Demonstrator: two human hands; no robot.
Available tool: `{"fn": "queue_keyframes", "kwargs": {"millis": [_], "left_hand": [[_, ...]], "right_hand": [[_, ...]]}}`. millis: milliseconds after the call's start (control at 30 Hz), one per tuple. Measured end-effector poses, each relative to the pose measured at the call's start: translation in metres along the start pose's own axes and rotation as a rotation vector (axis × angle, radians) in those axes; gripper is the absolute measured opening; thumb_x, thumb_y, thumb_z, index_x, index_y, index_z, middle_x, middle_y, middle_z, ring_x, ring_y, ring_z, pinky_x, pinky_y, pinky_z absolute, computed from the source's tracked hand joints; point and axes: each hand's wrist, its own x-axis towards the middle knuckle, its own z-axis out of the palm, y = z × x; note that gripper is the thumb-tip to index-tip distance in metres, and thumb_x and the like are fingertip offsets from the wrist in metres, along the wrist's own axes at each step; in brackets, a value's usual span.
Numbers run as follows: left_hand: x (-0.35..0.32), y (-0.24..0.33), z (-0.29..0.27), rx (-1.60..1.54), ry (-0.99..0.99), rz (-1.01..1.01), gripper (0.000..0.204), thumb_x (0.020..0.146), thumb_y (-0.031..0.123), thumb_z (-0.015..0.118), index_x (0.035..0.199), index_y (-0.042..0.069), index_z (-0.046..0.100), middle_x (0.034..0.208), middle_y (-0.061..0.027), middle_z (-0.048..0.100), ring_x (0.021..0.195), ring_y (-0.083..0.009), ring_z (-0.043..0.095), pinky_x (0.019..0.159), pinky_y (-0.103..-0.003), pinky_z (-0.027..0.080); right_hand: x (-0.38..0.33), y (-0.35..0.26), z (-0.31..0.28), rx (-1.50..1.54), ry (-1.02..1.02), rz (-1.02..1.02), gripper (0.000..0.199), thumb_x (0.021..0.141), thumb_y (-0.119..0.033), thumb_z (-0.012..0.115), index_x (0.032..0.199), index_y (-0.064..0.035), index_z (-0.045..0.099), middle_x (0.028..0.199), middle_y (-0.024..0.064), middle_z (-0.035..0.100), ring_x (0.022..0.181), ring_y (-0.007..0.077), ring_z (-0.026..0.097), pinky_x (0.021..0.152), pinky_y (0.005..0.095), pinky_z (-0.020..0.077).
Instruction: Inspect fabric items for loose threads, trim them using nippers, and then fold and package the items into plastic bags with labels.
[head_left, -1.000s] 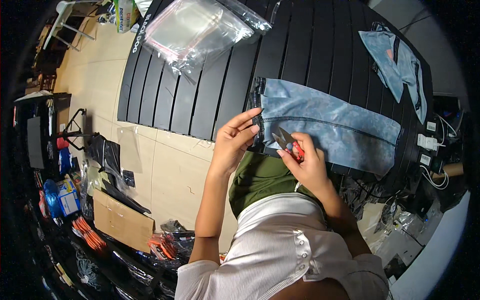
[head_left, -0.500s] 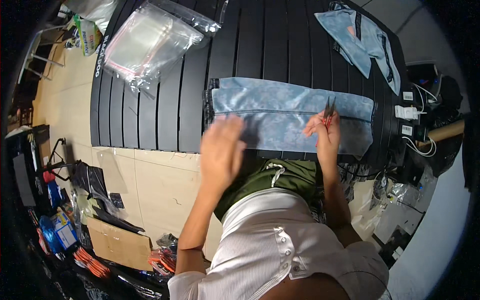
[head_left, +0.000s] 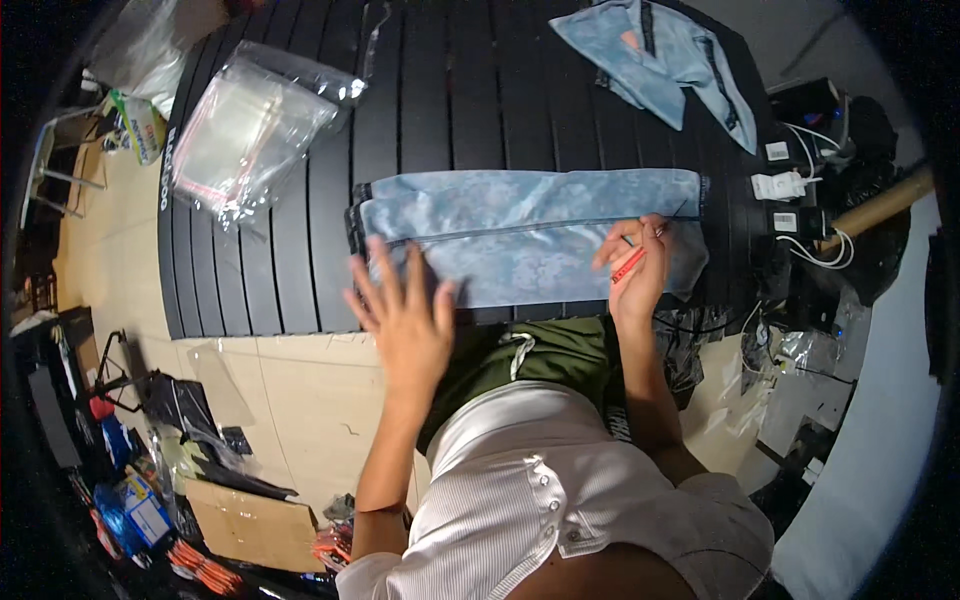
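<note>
A long light-blue mottled cloth piece (head_left: 520, 262) lies flat across the near part of the black slatted table (head_left: 290, 270), a dark seam running along its length and dark trim at its left end. My left hand (head_left: 405, 320) is over its near left corner with fingers spread, holding nothing; whether it touches the cloth I cannot tell. Toward the cloth's right end, my right hand (head_left: 640, 270) is closed around small red-handled thread snips (head_left: 628, 265). Their dark tips point to the right, partly hidden by the fingers.
Clear plastic bags (head_left: 240, 130) lie at the table's far left. Another blue garment piece (head_left: 665, 60) with dark trim rests at the far right. White plugs and cables (head_left: 785, 186) sit by the right edge. Below on the floor is a cardboard piece (head_left: 250, 525).
My left hand's fingers have spread out at the cloth's left end. The snips have swung from pointing away to pointing right within my right hand. The whole view has shifted slightly.
</note>
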Motion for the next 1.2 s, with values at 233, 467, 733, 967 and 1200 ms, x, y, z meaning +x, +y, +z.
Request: {"fn": "queue_keyframes", "kwargs": {"millis": [233,467,733,967,1200], "left_hand": [[0.043,0.023,-0.024,-0.198,0.286,0.174,0.033,0.084,0.016,0.055,0.117,0.011,0.054,0.136,-0.015,0.034,0.124,-0.041,0.025,0.098,-0.051,0.022],[0.069,0.104,0.023,-0.648,0.109,0.428,0.011,0.073,0.014,0.067,0.082,0.007,0.066,0.084,-0.0035,0.063,0.074,-0.0221,0.056,0.063,-0.031,0.046],[0.073,0.117,0.042,-0.451,0.256,0.437,0.007,0.071,0.016,0.068,0.076,0.011,0.066,0.073,-0.0008,0.061,0.068,-0.0188,0.054,0.056,-0.032,0.045],[0.076,0.076,0.019,-0.7,0.081,0.067,0.009,0.079,0.013,0.064,0.086,0.007,0.066,0.079,-0.0109,0.064,0.068,-0.0213,0.06,0.058,-0.028,0.047],[0.084,-0.012,-0.04,-0.296,1.163,-0.222,0.042,0.079,-0.011,0.046,0.119,0.0,0.049,0.109,-0.0133,0.055,0.094,-0.0217,0.053,0.072,-0.029,0.045]], "right_hand": [[0.004,-0.035,-0.054,-0.309,0.137,-0.101,0.011,0.086,-0.01,0.05,0.094,-0.006,0.042,0.071,0.0078,0.051,0.039,0.011,0.039,0.039,0.0222,0.0322],[0.0,-0.022,-0.045,-0.31,0.093,-0.085,0.015,0.084,-0.002,0.051,0.096,-0.0042,0.043,0.068,0.0068,0.051,0.04,0.0069,0.038,0.039,0.0202,0.0306],[-0.003,-0.014,-0.043,-0.401,0.026,-0.026,0.014,0.085,-0.004,0.053,0.093,-0.0052,0.042,0.067,0.0054,0.053,0.041,0.0049,0.039,0.04,0.018,0.03],[-0.002,-0.014,-0.047,-0.418,0.058,0.027,0.015,0.085,-0.005,0.054,0.094,-0.0051,0.043,0.067,0.0044,0.053,0.042,0.0042,0.039,0.039,0.0181,0.0306],[-0.003,-0.014,-0.043,-0.398,0.035,0.007,0.016,0.084,-0.004,0.056,0.093,-0.0049,0.043,0.068,0.0037,0.054,0.043,0.0035,0.039,0.039,0.0173,0.0305]]}}
